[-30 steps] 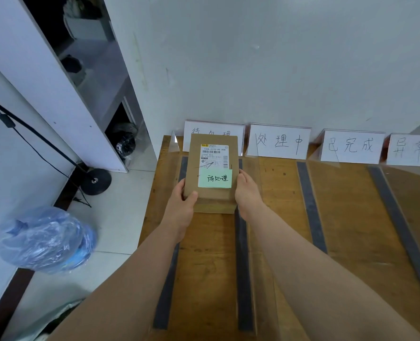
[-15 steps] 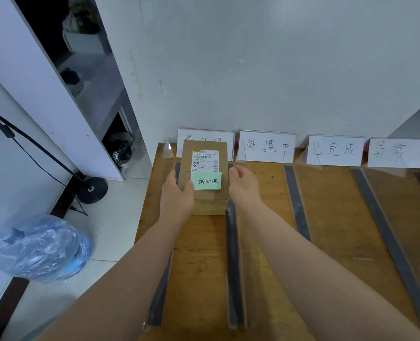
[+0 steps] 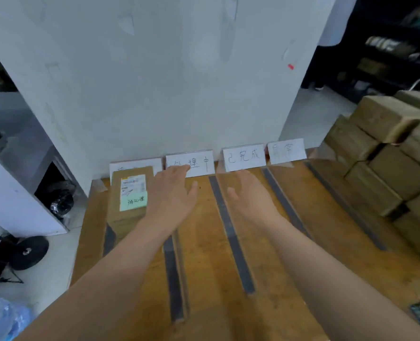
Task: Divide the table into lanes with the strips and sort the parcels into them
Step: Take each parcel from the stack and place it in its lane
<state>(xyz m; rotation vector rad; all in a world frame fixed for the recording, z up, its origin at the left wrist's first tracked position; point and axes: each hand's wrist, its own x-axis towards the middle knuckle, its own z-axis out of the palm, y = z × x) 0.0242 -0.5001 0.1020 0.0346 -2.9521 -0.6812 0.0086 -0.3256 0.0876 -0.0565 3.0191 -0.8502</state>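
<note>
At 2 o'clock a pile of brown boxes (image 3: 386, 168) is standing beside the table (image 3: 204, 242), and sign cards (image 3: 243, 157) are leaning on the wall at 12. The parcel (image 3: 127, 219) is lying flat in the leftmost lane at 11 o'clock. Its long axis is running 12 to 6, along the dark strips (image 3: 231, 235). The left hand (image 3: 172, 195), hiding the parcel's right edge, and the right hand (image 3: 250, 198) are hovering with fingers spread, holding nothing.

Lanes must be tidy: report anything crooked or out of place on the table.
The parcel hides most of the leftmost sign card, and its left edge seems to overlap the leftmost strip. Otherwise nothing stands out.
</note>
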